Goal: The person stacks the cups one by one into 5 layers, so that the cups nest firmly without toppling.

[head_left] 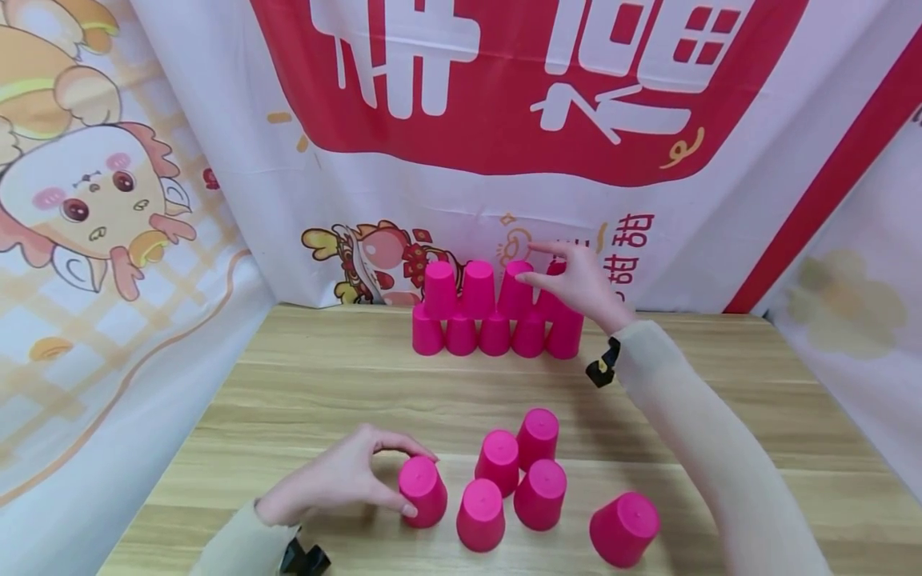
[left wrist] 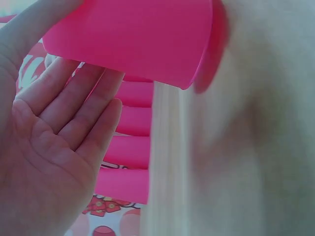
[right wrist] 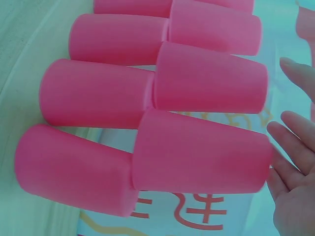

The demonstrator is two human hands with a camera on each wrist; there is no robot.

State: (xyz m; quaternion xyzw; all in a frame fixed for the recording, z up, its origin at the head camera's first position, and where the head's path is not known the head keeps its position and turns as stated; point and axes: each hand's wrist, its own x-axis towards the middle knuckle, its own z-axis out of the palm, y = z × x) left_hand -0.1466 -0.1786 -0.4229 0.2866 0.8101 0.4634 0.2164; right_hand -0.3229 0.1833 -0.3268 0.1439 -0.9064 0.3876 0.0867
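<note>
My left hand (head_left: 342, 480) holds an upside-down pink cup (head_left: 423, 494) between thumb and fingers, near the front of the table. The left wrist view shows this cup (left wrist: 133, 42) close up, its wide rim toward the tabletop. Farther back, two rows of upside-down pink cups (head_left: 494, 334) are stacked against the backdrop, the upper row resting over the joints of the lower. My right hand (head_left: 579, 284) is over the right end of the stack with fingers spread, partly hiding the end upper cup. In the right wrist view, its fingertips are right at that cup's base (right wrist: 202, 153).
Several loose pink cups (head_left: 480, 516) stand upside down in a cluster right of my left hand. Another cup (head_left: 624, 530) stands apart, farther right. A printed cloth backdrop (head_left: 238, 184) rises behind the wooden table (head_left: 324, 384) and along both sides.
</note>
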